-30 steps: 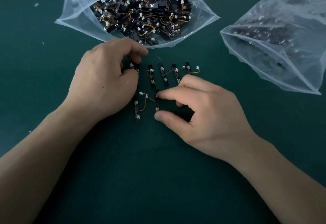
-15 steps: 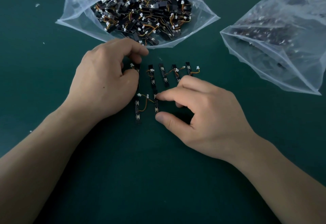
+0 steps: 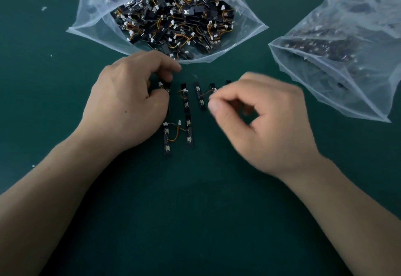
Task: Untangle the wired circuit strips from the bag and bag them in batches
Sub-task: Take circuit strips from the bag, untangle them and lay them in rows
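Observation:
An open clear bag (image 3: 91,21) at the top holds a tangled heap of black circuit strips (image 3: 173,21) with orange wires and white plugs. Several loose strips lie on the green table below it: an upper row (image 3: 199,97) and a lower wired pair (image 3: 189,134). My left hand (image 3: 125,106) pinches the leftmost upper strip (image 3: 167,89) between thumb and curled fingers. My right hand (image 3: 271,128) is blurred, its thumb and forefinger pinching a strip (image 3: 212,85) further right in the upper row; it hides the strips beyond.
A second clear bag (image 3: 338,69) with dark strips inside lies at the right, its mouth facing the middle. Small white specks (image 3: 44,8) dot the green table (image 3: 195,210) at the left.
My right hand has let go of the lower strip and moved up and to the right onto the upper row. My left hand stays on the leftmost strip.

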Demonstrator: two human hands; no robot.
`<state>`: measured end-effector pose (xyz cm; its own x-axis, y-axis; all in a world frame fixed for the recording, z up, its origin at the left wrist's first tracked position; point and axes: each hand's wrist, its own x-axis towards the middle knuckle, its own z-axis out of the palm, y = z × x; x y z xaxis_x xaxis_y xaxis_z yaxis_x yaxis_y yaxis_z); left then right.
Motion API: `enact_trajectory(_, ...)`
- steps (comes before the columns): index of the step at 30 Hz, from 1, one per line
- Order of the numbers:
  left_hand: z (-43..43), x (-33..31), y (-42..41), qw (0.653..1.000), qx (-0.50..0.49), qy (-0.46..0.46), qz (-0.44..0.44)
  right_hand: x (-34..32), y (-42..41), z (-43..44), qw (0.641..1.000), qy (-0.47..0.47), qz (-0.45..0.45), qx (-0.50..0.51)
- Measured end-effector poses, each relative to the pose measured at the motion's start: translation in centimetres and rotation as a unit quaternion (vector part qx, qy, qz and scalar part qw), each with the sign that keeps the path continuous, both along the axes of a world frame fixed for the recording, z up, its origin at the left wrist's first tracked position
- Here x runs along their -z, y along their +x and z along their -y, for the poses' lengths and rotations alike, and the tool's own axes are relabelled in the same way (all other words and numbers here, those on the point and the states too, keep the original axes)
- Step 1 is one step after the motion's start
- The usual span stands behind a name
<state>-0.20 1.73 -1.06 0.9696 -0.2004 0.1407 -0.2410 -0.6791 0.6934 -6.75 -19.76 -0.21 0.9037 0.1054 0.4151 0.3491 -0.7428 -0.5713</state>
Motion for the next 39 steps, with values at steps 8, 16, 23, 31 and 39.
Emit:
enact_trajectory(8, 0.0, 0.0, 0.0, 1.0, 0.001, -0.002, 0.0, -1.8, 7.5, 0.7, 0.991, -0.079, -0.068, 0.087)
enact_trajectory(16, -0.1, 0.1, 0.1, 1.0, 0.0, 0.004, 0.008, -1.5, 11.1, -0.8, 0.97, -0.171, -0.106, 0.133)
enact_trajectory(23, 0.0, 0.1, 0.1, 1.0, 0.002, 0.004, 0.006, -1.7, 10.8, -2.0, 0.943, -0.298, -0.045, 0.144)
enact_trajectory(31, -0.1, 0.2, 0.2, 1.0, 0.002, 0.006, 0.009, -1.1, 11.6, -1.1, 0.957, -0.247, -0.081, 0.13)
enact_trajectory(39, -0.1, 0.0, 0.1, 1.0, 0.0, 0.011, 0.013, -1.1, 11.5, -2.0, 0.949, -0.281, -0.05, 0.132)
